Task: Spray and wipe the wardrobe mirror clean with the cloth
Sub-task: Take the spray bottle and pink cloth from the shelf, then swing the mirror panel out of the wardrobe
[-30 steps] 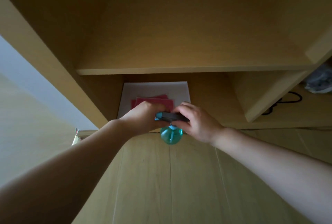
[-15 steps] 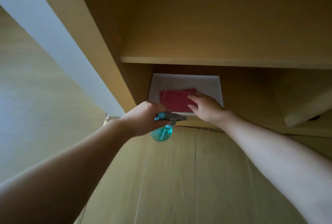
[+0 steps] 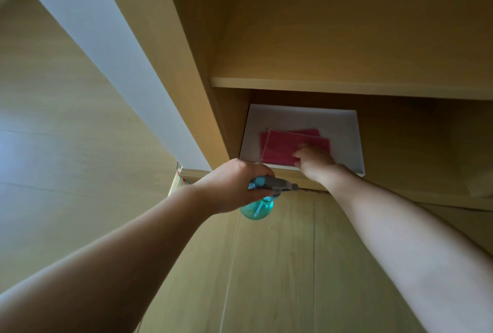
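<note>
My left hand [image 3: 234, 184] is closed around the grey-and-blue trigger head of a teal spray bottle [image 3: 258, 207], held just in front of the lowest shelf opening. A pink-red cloth [image 3: 282, 147], folded with a second layer under it, lies in a shallow white tray [image 3: 344, 140] inside that bottom compartment. My right hand [image 3: 313, 163] reaches into the tray and rests on the cloth's near right corner, fingers curled onto it. Whether the cloth is lifted off the tray cannot be told. No mirror is in sight.
A wooden shelf board [image 3: 346, 88] runs just above the tray. The wardrobe's side panel [image 3: 170, 66] stands to the left, with a white wall strip [image 3: 106, 47] beside it. Wooden floorboards [image 3: 280, 266] lie below. A red-green cord [image 3: 178, 171] hangs at the panel's foot.
My right hand left the spray bottle and moved into the tray onto the cloth. The left hand kept the bottle. The view swung leftward and closer.
</note>
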Tool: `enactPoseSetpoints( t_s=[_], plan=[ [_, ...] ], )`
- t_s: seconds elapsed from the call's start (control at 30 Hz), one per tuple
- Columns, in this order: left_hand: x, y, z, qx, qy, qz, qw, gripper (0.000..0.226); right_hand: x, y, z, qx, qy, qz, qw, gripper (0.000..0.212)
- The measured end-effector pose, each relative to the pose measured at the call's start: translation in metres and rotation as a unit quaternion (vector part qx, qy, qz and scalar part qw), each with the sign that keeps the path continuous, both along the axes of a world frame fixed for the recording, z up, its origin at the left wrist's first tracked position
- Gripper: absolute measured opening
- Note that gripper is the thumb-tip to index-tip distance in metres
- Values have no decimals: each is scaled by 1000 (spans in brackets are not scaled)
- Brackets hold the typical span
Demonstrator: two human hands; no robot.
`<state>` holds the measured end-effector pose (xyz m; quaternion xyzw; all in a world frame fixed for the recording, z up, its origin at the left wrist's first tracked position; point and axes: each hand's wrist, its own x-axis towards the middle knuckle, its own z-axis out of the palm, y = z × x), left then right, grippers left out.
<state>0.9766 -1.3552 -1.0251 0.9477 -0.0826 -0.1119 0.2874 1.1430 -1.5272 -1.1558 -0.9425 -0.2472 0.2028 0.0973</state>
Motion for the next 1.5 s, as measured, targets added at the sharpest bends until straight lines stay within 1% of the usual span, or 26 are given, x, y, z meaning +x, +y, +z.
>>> enactPoseSetpoints(
  t_s=[0.13, 0.23, 0.33, 0.4, 0.53, 0.6, 0.7, 0.77, 0.83, 0.9, 1.0, 1.1, 1.2, 1.27, 1.37, 1.43, 1.5],
  plan=[
    [0, -1, 2, -6, -1, 0, 1000, 19, 0, 1, 1, 5, -16, -13, 1000, 32],
    [0, 0, 2, -3, 5, 3, 1000, 20, -2, 2, 2, -13, -38, -11, 999, 34],
    [-1, 1, 3, 8, 8, 3, 1000, 22, -2, -1, 10, -21, -110, 2, 994, 34],
    [-2, 0, 4, 10, 3, 3, 1000, 22, -1, -7, 19, 1, -136, -9, 991, 31],
    [1, -7, 6, 21, -4, 1, 1000, 22, -6, -27, 43, 106, -120, -71, 985, 15],
    [4, -14, 10, 22, -20, -14, 999, 22, -20, -42, 61, 172, -126, -90, 973, 14],
    [8, -29, 21, 27, -70, -50, 996, 20, -47, -68, 91, 308, -128, -67, 940, 15],
    [7, -44, 33, 18, -102, -62, 993, 19, -61, -86, 111, 364, -113, -62, 922, 14],
    [8, -59, 47, 4, -112, -78, 991, 18, -74, -101, 131, 402, -87, -58, 910, 15],
    [9, -72, 63, 8, -107, -94, 990, 19, -84, -114, 154, 431, -58, -45, 899, 15],
    [16, -88, 88, -4, -120, -107, 987, 24, -90, -125, 189, 471, -60, -11, 880, 18],
    [25, -102, 120, -59, -111, -106, 986, 27, -90, -132, 226, 504, -36, -19, 863, 23],
    [36, -114, 158, -124, -87, -131, 980, 22, -88, -137, 265, 536, 3, -54, 842, 23],
    [42, -119, 191, -128, -67, -123, 982, 22, -86, -141, 296, 553, 0, -66, 830, 21],
    [51, -125, 251, -123, -79, -118, 982, 21, -81, -144, 357, 564, -35, -73, 822, 21],
    [57, -126, 301, -117, -86, -118, 982, 22, -77, -145, 407, 568, -51, -81, 818, 21],
    [62, -127, 353, -123, -75, -114, 983, 21, -72, -147, 458, 566, -53, -92, 818, 23]
  ],
)
